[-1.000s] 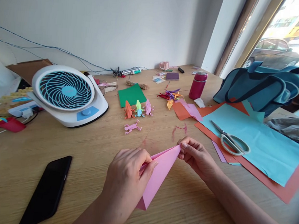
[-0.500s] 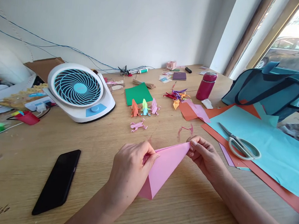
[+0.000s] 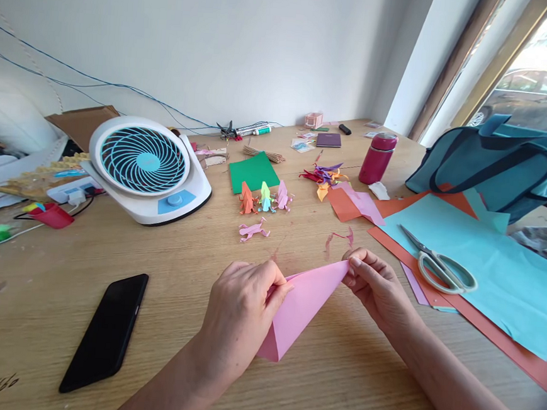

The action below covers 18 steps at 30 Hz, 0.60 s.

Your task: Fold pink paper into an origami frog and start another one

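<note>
Between my hands is a folded sheet of pink paper (image 3: 306, 305), tilted, with a pointed corner at the lower left and its layers slightly apart along the top edge. My left hand (image 3: 246, 313) pinches its upper left edge between thumb and forefinger. At the far right corner, my right hand (image 3: 376, 286) grips the paper with thumb and fingertips. Beyond the hands lies a pink origami figure (image 3: 253, 229). Behind it stand an orange figure (image 3: 247, 200), a green and blue one (image 3: 265, 198) and another pink one (image 3: 282, 197).
A green paper square (image 3: 253, 173) lies behind the figures. Scissors (image 3: 437, 262) rest on blue paper (image 3: 500, 273) at the right, near a red flask (image 3: 377, 159) and a teal bag (image 3: 499, 163). At the left are a white fan (image 3: 194, 189) and a black phone (image 3: 105, 334).
My left hand has shifted slightly to the right along with the pink paper, whose upper layers look closer together. The right hand keeps its grip almost unmoved.
</note>
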Tool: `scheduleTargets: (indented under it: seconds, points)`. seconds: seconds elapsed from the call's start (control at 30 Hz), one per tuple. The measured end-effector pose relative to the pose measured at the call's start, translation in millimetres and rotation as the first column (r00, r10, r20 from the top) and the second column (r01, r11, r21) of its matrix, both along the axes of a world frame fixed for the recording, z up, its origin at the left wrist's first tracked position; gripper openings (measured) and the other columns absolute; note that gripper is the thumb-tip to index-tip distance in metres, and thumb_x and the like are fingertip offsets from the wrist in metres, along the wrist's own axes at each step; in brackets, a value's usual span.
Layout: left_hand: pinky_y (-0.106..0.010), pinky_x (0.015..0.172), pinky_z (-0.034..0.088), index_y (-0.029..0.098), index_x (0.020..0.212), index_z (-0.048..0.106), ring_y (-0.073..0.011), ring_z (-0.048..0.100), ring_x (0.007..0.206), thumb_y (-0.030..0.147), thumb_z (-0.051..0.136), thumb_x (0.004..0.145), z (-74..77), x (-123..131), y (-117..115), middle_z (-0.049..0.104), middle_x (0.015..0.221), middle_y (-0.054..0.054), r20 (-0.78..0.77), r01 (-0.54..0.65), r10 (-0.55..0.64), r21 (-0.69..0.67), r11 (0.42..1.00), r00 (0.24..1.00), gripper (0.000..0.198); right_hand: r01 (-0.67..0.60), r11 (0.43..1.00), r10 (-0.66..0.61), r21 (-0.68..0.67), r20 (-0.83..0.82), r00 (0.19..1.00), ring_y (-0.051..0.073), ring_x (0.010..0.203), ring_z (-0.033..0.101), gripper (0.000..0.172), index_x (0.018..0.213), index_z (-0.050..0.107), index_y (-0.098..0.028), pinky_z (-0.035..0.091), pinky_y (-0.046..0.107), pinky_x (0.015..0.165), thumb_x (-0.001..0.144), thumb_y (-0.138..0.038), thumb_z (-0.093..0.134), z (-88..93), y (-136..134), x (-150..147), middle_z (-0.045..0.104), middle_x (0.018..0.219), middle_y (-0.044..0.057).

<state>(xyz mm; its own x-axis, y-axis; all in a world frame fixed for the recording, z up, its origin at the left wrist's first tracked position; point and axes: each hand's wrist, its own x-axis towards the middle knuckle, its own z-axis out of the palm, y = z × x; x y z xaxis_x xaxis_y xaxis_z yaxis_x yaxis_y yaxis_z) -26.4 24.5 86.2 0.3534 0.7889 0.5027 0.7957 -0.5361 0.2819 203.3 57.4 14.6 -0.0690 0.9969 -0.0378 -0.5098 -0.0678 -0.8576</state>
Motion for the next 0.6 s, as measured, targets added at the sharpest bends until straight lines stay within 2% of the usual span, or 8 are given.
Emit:
scheduleTargets:
  seconds: [0.2,0.33,0.43,0.6]
  points:
    - [-0.027,0.065,0.038,0.019,0.073,0.051,-0.0120,0.057,0.059,0.013,0.062,0.089,2.2,0.6,-2.1,0.062,0.064,0.006,0.015,0.027,-0.027,0.034,0.999,1.000,0.020,-0.001,1.000,0.001,0.026,0.011,1.000,0.007,0.060,0.044,0.024,0.068,0.062,-0.018,0.037,0.018,0.057,0.082,-0.033,0.075,-0.6,-0.6,0.9,0.051,0.067,-0.003]
    - [-0.028,0.071,0.041,0.021,0.092,0.058,-0.0133,0.061,0.063,0.014,0.066,0.088,2.0,1.0,0.1,0.070,0.070,0.006,0.031,0.019,-0.021,0.050,0.999,0.999,0.011,-0.002,1.000,0.002,0.029,0.026,1.000,0.008,0.060,0.044,0.023,0.069,0.062,-0.018,0.038,0.017,0.058,0.083,-0.033,0.074,-2.2,-0.6,2.3,0.050,0.066,-0.003]
    - [-0.030,0.072,0.041,0.021,0.108,0.061,-0.0145,0.062,0.063,0.013,0.068,0.086,0.1,-0.2,2.6,0.073,0.072,0.005,0.007,0.050,-0.051,0.070,0.996,0.999,0.024,-0.003,0.999,0.002,0.032,0.032,0.999,0.008,0.061,0.044,0.023,0.070,0.062,-0.019,0.037,0.017,0.058,0.083,-0.032,0.074,-3.1,-0.3,3.1,0.050,0.066,-0.003]
    - [-0.032,0.071,0.041,0.019,0.106,0.065,-0.0160,0.064,0.067,0.012,0.073,0.082,-3.0,-2.2,5.2,0.076,0.079,0.003,0.012,0.100,-0.101,0.063,0.993,0.995,0.026,-0.003,0.999,0.001,0.051,0.048,0.999,0.008,0.061,0.044,0.022,0.070,0.062,-0.019,0.037,0.018,0.058,0.084,-0.032,0.073,-3.9,-0.3,3.7,0.051,0.068,-0.002]
